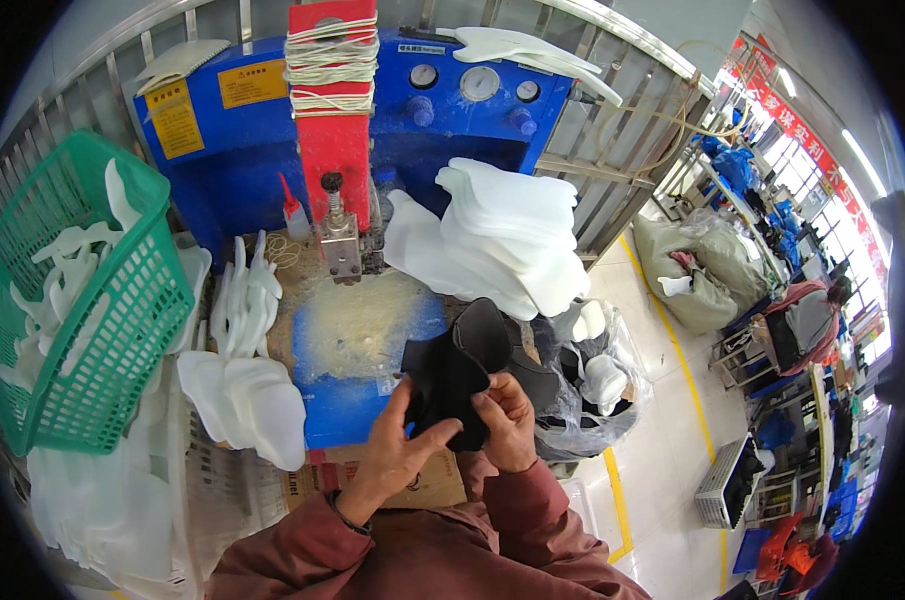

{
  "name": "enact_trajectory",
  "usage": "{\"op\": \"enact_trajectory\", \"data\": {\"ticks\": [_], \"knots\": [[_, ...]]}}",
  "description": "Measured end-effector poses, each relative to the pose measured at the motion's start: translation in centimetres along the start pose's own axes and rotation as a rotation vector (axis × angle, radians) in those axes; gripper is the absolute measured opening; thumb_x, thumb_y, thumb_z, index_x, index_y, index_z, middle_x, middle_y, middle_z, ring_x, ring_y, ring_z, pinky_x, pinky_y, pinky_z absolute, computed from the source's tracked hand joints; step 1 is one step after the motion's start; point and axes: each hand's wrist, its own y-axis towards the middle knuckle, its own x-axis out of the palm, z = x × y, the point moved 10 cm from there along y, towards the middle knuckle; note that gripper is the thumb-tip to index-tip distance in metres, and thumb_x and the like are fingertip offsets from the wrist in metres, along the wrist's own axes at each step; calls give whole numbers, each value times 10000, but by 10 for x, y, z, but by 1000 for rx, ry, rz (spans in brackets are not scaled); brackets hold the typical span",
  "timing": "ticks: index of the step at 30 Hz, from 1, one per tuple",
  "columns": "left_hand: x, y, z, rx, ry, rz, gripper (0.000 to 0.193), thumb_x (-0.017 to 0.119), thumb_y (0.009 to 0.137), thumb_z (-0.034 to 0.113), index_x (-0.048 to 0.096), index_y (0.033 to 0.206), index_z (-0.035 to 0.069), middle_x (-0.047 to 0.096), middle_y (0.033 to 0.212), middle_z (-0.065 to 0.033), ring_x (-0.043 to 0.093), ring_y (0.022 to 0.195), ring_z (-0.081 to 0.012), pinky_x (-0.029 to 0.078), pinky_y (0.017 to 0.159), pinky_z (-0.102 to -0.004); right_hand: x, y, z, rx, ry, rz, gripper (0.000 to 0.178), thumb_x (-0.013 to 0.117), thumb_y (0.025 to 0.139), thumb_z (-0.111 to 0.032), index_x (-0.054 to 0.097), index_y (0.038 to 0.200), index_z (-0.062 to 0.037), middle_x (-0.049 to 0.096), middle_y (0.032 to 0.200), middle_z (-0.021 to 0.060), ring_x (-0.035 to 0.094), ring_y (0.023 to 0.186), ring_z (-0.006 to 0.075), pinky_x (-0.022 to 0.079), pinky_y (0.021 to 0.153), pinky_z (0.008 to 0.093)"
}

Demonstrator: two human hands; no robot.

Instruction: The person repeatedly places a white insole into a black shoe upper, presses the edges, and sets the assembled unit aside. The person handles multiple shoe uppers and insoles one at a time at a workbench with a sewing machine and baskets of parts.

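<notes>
A black shaped piece [453, 375] is held above the front edge of the bench [358, 325], gripped by both the left hand [398, 450] and the right hand [505, 420], fingers closed on it. A stack of white pieces [503, 235] is seen at the bench's right rear corner, and a green basket [83, 300] of white pieces stands off its left edge.

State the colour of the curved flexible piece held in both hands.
The curved flexible piece is black, seen best in the head view.
</notes>
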Motion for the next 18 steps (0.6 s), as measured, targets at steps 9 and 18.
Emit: {"op": "enact_trajectory", "data": {"ticks": [9, 18], "knots": [[-48, -10, -25, -165, 145, 174, 279, 760, 987, 239, 708, 1035, -31, 637, 809, 40, 535, 778, -65, 462, 691, -268, 17, -11, 26, 139, 109, -185, 174, 620, 962, 38, 652, 1109, -49, 710, 1048, 13, 658, 956, 103, 526, 862, 263], [-120, -15, 59, 319, 438, 460, 145, 740, 913, 25, 748, 1045, -36, 718, 912, -110, 681, 791, -173, 521, 708, -297, -17, 14, 16, -71, -16, -7, 118, 625, 993, 2, 678, 1083, -51, 702, 998, -18, 635, 885, 65, 500, 815, 224]]}}
